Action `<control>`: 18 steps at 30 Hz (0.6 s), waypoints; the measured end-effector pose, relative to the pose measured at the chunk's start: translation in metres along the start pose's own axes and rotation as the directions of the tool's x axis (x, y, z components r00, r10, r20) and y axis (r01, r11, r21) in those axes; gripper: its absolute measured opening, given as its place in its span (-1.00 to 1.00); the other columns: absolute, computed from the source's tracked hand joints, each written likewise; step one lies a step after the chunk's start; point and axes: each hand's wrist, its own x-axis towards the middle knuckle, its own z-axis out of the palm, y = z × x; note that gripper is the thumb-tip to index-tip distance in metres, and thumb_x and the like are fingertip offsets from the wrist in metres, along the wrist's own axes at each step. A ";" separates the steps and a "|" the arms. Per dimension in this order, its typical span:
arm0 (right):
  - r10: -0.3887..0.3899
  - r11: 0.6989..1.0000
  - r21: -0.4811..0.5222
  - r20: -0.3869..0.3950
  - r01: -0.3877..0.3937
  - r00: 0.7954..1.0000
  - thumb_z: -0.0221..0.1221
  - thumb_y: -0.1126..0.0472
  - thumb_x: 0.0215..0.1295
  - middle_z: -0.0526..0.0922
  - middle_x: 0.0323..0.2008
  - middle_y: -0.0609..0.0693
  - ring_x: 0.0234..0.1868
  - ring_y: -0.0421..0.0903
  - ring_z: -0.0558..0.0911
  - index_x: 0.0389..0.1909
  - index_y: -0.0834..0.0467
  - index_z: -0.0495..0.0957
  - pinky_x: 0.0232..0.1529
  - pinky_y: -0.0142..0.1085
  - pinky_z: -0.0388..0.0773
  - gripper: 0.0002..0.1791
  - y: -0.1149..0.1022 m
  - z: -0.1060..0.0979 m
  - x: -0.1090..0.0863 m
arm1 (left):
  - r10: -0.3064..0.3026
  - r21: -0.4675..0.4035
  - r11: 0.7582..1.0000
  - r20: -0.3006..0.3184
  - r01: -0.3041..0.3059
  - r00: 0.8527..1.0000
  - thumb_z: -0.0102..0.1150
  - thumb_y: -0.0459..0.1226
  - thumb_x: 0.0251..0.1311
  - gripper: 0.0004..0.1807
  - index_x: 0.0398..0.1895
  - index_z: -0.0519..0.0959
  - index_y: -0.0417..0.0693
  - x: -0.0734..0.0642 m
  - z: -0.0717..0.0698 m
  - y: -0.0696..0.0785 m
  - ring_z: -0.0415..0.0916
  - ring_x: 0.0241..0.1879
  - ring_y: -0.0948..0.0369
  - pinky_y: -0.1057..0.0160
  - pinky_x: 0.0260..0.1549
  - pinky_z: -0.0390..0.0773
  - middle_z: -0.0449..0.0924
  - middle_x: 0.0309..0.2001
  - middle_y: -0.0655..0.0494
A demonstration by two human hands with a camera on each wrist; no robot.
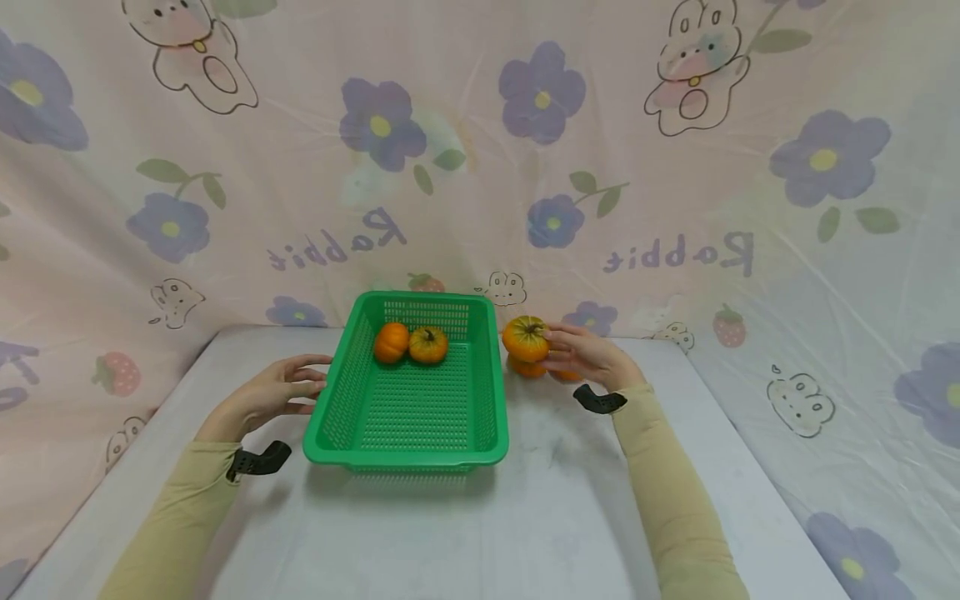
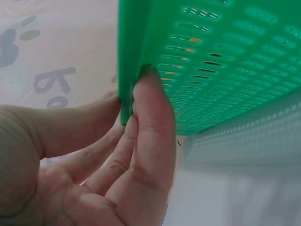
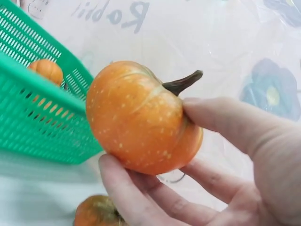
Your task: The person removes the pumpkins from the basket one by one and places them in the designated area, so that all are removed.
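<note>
Pumpkin (image 1: 523, 341) hangs in the right hand (image 1: 588, 354) beside the basket (image 1: 405, 457).

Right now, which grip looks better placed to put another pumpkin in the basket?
Probably the right grip: it holds a pumpkin beside the basket's right side. The left grip has no pumpkin; it holds the basket's opposite rim.

On my feed, a pale, creased fabric backdrop (image 1: 465, 237), printed with purple flowers (image 1: 542, 87), outlined rabbits (image 1: 697, 75), strawberries (image 1: 730, 327) and reversed "Rabbit" lettering (image 1: 678, 254), surrounds a white bench (image 1: 450, 546) at back and sides; I see soft light.
</note>
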 end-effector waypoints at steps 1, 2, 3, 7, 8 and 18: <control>0.005 1.000 -0.008 0.005 -0.005 1.000 -0.01 0.26 0.48 0.02 0.42 0.27 0.29 0.24 0.28 0.48 0.23 -0.02 0.26 0.10 0.22 -0.36 0.002 -0.002 -0.001 | 0.001 0.000 1.000 0.000 -0.001 1.000 0.10 -0.24 0.36 -0.29 0.46 0.03 -0.21 0.000 0.000 0.000 0.50 -0.07 0.08 0.08 -0.11 0.61 0.31 0.16 -0.30; 0.012 1.000 -0.002 0.007 -0.012 1.000 -0.02 0.27 0.48 0.00 0.42 0.27 0.29 0.24 0.25 0.48 0.22 -0.02 0.29 0.11 0.17 -0.36 0.005 -0.004 -0.003 | 0.003 0.001 1.000 0.000 -0.003 1.000 0.10 -0.24 0.36 -0.29 0.46 0.03 -0.21 0.000 0.000 0.000 0.50 -0.07 0.07 0.08 -0.11 0.61 0.31 0.16 -0.30; 0.014 1.000 -0.004 0.010 -0.014 1.000 -0.03 0.27 0.49 -0.01 0.42 0.28 0.30 0.25 0.24 0.48 0.23 -0.03 0.29 0.13 0.14 -0.37 0.007 -0.006 -0.004 | 0.005 0.001 1.000 0.000 -0.005 1.000 0.10 -0.24 0.36 -0.29 0.46 0.03 -0.21 0.000 0.000 0.000 0.50 -0.07 0.07 0.08 -0.11 0.61 0.31 0.16 -0.29; 0.017 1.000 0.015 0.008 -0.017 1.000 -0.04 0.29 0.49 -0.01 0.42 0.28 0.24 0.24 0.31 0.48 0.24 -0.05 0.27 0.13 0.19 -0.37 0.017 -0.014 -0.008 | 0.007 0.002 1.000 0.001 -0.007 1.000 0.10 -0.23 0.36 -0.29 0.46 0.03 -0.21 0.000 0.000 0.000 0.50 -0.06 0.09 0.08 -0.11 0.61 0.32 0.16 -0.29; 0.019 1.000 0.023 0.008 -0.019 1.000 -0.03 0.29 0.48 -0.02 0.43 0.27 0.23 0.23 0.33 0.48 0.24 -0.06 0.25 0.11 0.24 -0.35 0.019 -0.015 -0.009 | 0.006 0.004 1.000 0.001 -0.006 1.000 0.10 -0.24 0.36 -0.29 0.46 0.03 -0.21 0.000 0.000 0.000 0.51 -0.06 0.09 0.08 -0.11 0.61 0.32 0.16 -0.29; 0.048 0.997 0.068 0.000 -0.048 0.999 -0.04 0.31 0.48 -0.15 0.45 0.28 0.31 0.29 0.23 0.50 0.24 -0.20 0.24 0.09 0.27 -0.28 0.042 -0.029 -0.017 | 0.000 0.003 1.000 -0.003 0.000 1.000 0.08 -0.25 0.37 -0.31 0.46 0.03 -0.21 0.000 0.000 0.000 0.51 -0.06 0.10 0.09 -0.10 0.61 0.31 0.16 -0.30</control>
